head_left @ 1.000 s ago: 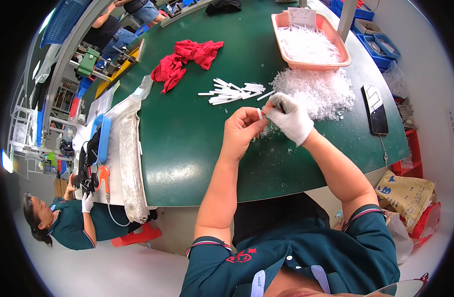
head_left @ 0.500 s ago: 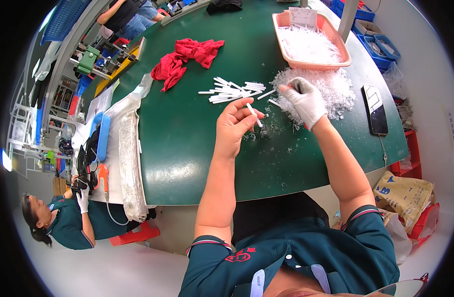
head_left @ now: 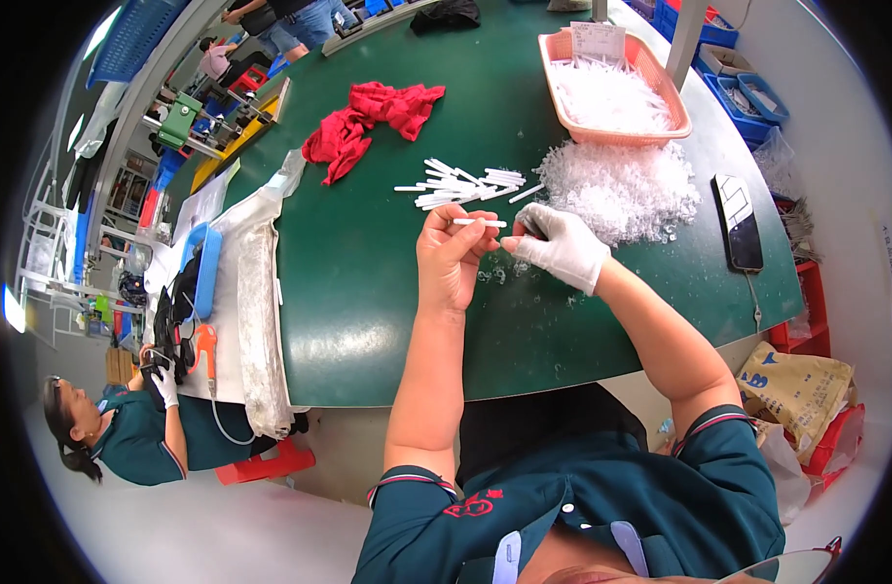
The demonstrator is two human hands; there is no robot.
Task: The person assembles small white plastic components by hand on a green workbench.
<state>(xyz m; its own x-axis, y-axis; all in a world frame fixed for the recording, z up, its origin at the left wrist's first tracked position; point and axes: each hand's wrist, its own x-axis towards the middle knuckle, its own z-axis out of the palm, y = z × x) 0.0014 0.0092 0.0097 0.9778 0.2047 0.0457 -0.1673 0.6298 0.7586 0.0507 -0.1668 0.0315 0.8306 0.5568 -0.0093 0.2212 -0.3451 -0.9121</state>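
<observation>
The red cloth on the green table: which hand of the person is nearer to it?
Left. The bare left hand is below the red cloth; the gloved right hand is farther away, below and to the right.

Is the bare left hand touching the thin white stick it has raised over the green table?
Touching. The head view shows the left hand pinching the white stick between its fingertips, with no gap.

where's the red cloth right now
In the head view the red cloth lies crumpled on the green table, toward its far left, left of the pile of white sticks and well beyond the left hand.
</observation>
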